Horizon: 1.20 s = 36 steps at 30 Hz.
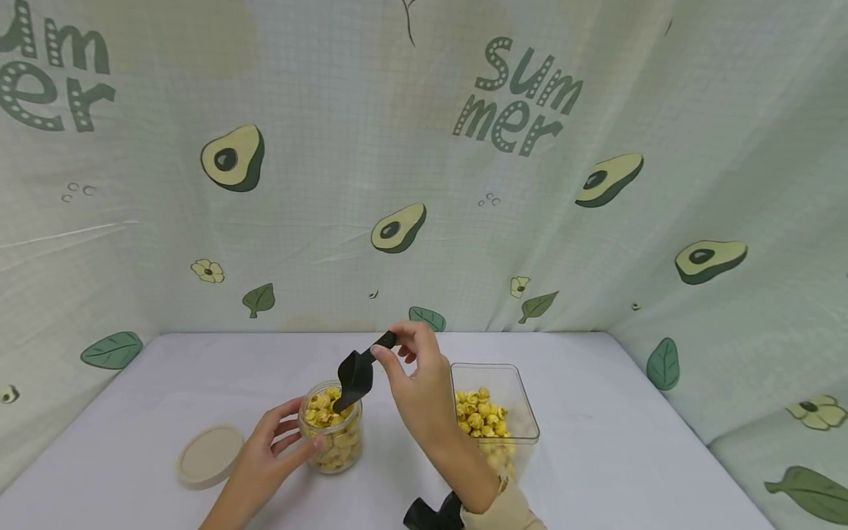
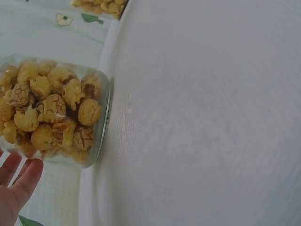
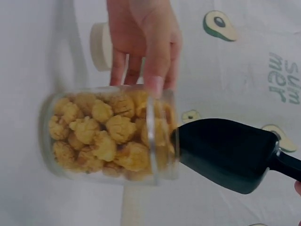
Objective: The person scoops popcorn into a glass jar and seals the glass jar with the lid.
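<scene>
A glass jar [image 1: 338, 445] full of yellow popcorn [image 3: 101, 136] stands on the table. My left hand [image 1: 274, 449] grips it near the top, thumb on the near side and fingers round the left. Above it, my right hand [image 1: 417, 383] pinches the handle of a black scoop [image 1: 355, 375]. The scoop tilts down, its tip in the jar's mouth at the popcorn, and no popcorn shows in its bowl. In the right wrist view the left hand's thumb lies along the jar's rim [image 3: 151, 136].
Right of the jar, partly behind my right forearm, is a clear square container [image 1: 530, 434] with more popcorn [image 1: 480, 416]. A round beige lid [image 1: 210, 456] lies left of the jar. A black object [image 1: 430, 514] shows at the near edge. A patterned cloth [image 1: 318, 147] hangs behind the white table.
</scene>
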Each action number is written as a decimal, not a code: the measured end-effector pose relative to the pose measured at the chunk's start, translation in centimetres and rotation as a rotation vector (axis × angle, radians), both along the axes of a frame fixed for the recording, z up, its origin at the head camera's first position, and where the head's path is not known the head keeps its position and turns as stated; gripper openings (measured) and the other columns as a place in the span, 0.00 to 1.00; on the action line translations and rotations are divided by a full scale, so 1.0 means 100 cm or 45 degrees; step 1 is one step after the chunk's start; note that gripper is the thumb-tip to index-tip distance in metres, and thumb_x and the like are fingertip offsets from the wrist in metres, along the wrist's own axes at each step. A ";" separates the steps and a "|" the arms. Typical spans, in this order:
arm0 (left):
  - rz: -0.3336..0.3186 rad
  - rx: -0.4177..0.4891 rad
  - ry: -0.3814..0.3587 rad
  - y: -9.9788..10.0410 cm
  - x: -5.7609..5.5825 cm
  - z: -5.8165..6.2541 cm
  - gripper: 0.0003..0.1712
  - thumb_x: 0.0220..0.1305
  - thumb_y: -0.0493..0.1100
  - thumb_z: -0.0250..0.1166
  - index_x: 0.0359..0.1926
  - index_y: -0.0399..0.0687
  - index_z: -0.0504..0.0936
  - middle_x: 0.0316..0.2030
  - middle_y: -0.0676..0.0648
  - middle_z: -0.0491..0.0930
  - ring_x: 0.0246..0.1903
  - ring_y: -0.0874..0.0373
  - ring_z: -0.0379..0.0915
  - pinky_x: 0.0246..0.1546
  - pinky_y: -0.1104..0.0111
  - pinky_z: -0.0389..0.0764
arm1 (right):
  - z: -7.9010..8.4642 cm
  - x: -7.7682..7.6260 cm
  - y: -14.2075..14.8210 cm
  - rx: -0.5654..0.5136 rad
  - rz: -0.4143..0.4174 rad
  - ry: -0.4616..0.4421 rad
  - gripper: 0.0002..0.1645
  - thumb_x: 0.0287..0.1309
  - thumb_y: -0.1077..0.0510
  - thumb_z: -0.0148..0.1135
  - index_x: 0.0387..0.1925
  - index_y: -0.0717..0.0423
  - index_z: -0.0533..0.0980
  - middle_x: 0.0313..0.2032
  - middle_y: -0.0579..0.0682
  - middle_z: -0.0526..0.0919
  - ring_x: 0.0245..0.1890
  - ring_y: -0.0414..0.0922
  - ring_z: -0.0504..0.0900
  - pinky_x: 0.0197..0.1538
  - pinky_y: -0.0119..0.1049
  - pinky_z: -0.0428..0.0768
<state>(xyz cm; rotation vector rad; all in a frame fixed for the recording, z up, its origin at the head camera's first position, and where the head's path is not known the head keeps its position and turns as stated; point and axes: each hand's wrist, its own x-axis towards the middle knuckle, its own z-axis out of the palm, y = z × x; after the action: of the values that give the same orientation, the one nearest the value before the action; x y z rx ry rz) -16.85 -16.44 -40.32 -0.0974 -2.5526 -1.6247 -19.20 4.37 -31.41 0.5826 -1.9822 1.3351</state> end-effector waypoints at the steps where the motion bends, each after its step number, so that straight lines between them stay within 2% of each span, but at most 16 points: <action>1: 0.002 -0.002 0.003 0.000 0.000 0.000 0.38 0.55 0.47 0.68 0.63 0.41 0.62 0.62 0.43 0.63 0.53 0.60 0.67 0.52 0.78 0.76 | -0.001 0.000 0.000 0.019 0.001 0.004 0.16 0.57 0.56 0.63 0.44 0.57 0.70 0.37 0.49 0.80 0.33 0.41 0.72 0.36 0.29 0.74; 4: 0.002 0.000 0.002 -0.001 -0.001 0.001 0.38 0.55 0.47 0.68 0.63 0.41 0.62 0.62 0.43 0.63 0.53 0.60 0.67 0.50 0.82 0.74 | -0.002 0.000 -0.002 0.041 -0.021 0.037 0.16 0.57 0.56 0.63 0.44 0.58 0.70 0.38 0.50 0.78 0.33 0.42 0.73 0.36 0.28 0.75; 9: -0.005 0.011 -0.006 -0.002 -0.001 0.000 0.39 0.56 0.47 0.68 0.64 0.40 0.61 0.63 0.41 0.61 0.57 0.47 0.65 0.54 0.72 0.76 | -0.002 0.000 -0.007 -0.034 -0.010 0.055 0.17 0.56 0.57 0.64 0.45 0.57 0.70 0.36 0.49 0.80 0.33 0.40 0.72 0.36 0.30 0.74; 11: -0.005 0.009 0.002 -0.003 -0.001 0.000 0.38 0.56 0.47 0.68 0.64 0.40 0.61 0.63 0.41 0.61 0.56 0.47 0.66 0.54 0.69 0.77 | -0.004 0.000 -0.010 -0.025 0.022 0.051 0.17 0.56 0.57 0.64 0.44 0.58 0.70 0.36 0.50 0.80 0.34 0.41 0.73 0.37 0.30 0.75; 13: -0.003 0.007 0.012 -0.003 -0.001 -0.001 0.38 0.56 0.46 0.68 0.63 0.40 0.61 0.62 0.41 0.62 0.55 0.49 0.67 0.53 0.71 0.77 | -0.007 0.000 -0.013 0.000 0.036 0.043 0.17 0.55 0.57 0.64 0.44 0.59 0.71 0.37 0.51 0.78 0.35 0.42 0.74 0.38 0.30 0.75; 19: -0.008 0.009 0.029 -0.002 0.000 -0.001 0.37 0.55 0.46 0.68 0.63 0.40 0.63 0.62 0.41 0.63 0.54 0.51 0.67 0.53 0.71 0.77 | -0.009 0.002 -0.007 0.001 -0.008 0.055 0.17 0.55 0.57 0.64 0.45 0.57 0.71 0.37 0.49 0.79 0.35 0.41 0.74 0.38 0.28 0.75; 24: -0.008 0.021 0.023 -0.001 -0.001 -0.002 0.37 0.55 0.45 0.69 0.63 0.42 0.63 0.62 0.42 0.63 0.51 0.61 0.68 0.52 0.76 0.76 | -0.002 0.007 0.013 -0.125 -0.034 0.052 0.17 0.55 0.59 0.64 0.45 0.57 0.70 0.31 0.47 0.83 0.33 0.39 0.72 0.36 0.29 0.72; 30: -0.018 0.029 0.030 -0.003 -0.005 -0.003 0.37 0.55 0.46 0.69 0.63 0.43 0.63 0.62 0.43 0.62 0.50 0.68 0.66 0.50 0.82 0.74 | 0.008 0.016 0.043 -0.337 0.022 -0.034 0.16 0.54 0.65 0.64 0.44 0.62 0.70 0.31 0.51 0.82 0.33 0.39 0.73 0.37 0.28 0.69; 36: -0.033 0.050 0.065 -0.005 -0.004 -0.003 0.36 0.55 0.44 0.69 0.62 0.41 0.64 0.61 0.42 0.63 0.46 0.77 0.64 0.48 0.85 0.73 | 0.017 0.029 0.081 -0.473 -0.007 -0.155 0.16 0.54 0.69 0.62 0.45 0.65 0.69 0.32 0.43 0.82 0.32 0.40 0.71 0.35 0.28 0.69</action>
<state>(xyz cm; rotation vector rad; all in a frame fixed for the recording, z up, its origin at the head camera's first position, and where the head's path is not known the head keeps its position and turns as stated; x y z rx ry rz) -17.22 -16.94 -40.65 -0.1671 -2.4909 -1.6587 -16.32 12.46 -29.72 0.3254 -1.7605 1.7166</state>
